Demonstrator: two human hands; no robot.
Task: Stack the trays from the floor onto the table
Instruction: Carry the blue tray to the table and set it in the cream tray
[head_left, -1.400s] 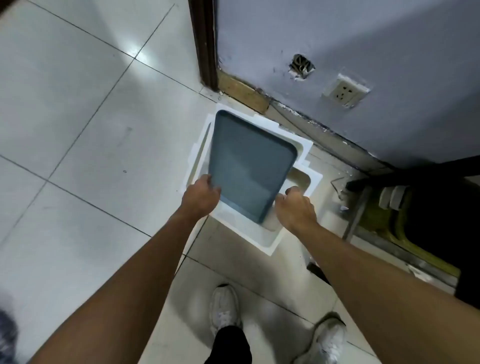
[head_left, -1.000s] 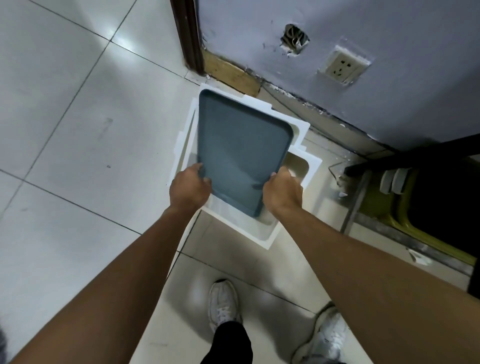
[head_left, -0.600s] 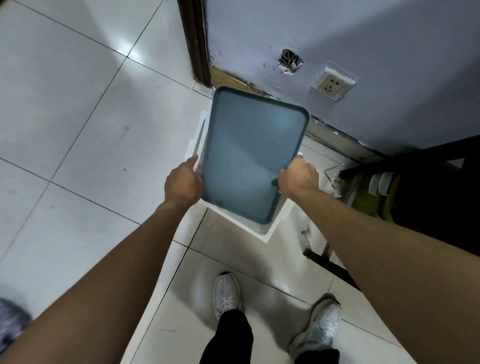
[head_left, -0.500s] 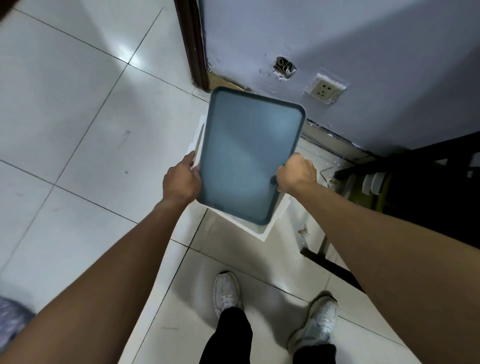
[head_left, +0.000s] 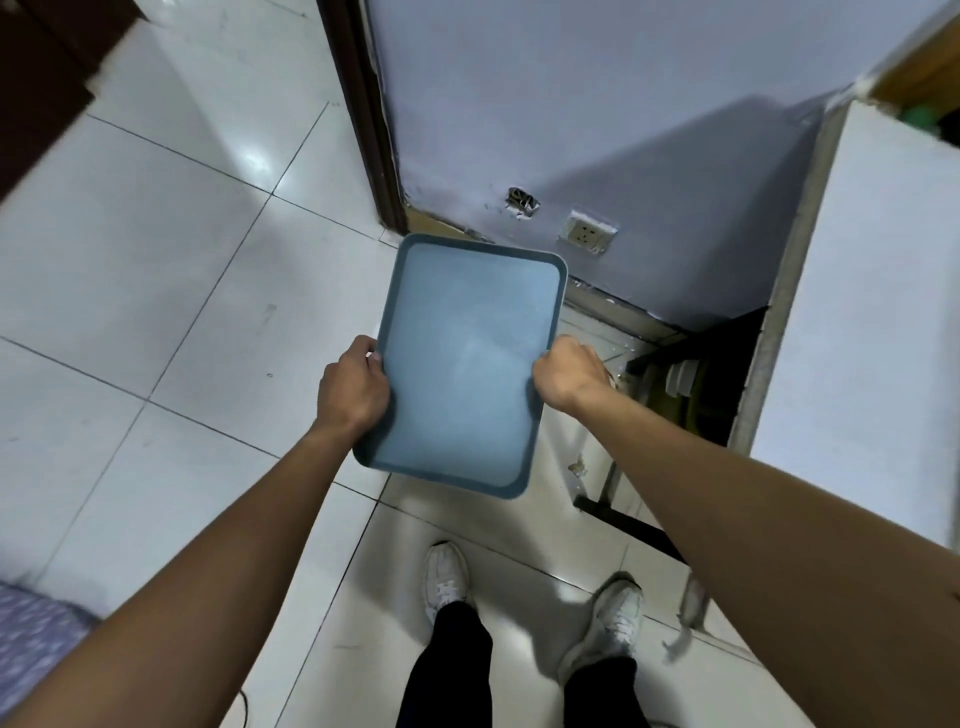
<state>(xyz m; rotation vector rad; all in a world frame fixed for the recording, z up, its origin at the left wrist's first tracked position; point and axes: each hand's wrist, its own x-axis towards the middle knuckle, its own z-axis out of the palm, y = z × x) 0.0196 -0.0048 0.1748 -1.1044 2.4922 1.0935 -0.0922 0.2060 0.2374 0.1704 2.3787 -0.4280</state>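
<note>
Tray: one blue-grey rectangular plastic tray (head_left: 465, 364) with rounded corners and a low raised rim is held in the air above the white tiled floor (head_left: 156, 291), roughly level, its long axis pointing toward the pale lilac wall (head_left: 597, 130). The left hand (head_left: 353, 387) is clenched on the tray's left long edge, thumb on top of the rim; the right hand (head_left: 563, 376) is closed on the right long edge opposite. Both grips sit at the near half, so the far end is unsupported. The white table top (head_left: 872, 322) lies to the right, well apart from the tray.

Risks, as judged:
- Tray's far end may dip or slip, given grips only on the rim.
- Swinging right may strike the table's grey edge (head_left: 779, 291).
- Dark metal frame (head_left: 623, 519) near the white shoes (head_left: 447, 577) is a trip hazard.
</note>
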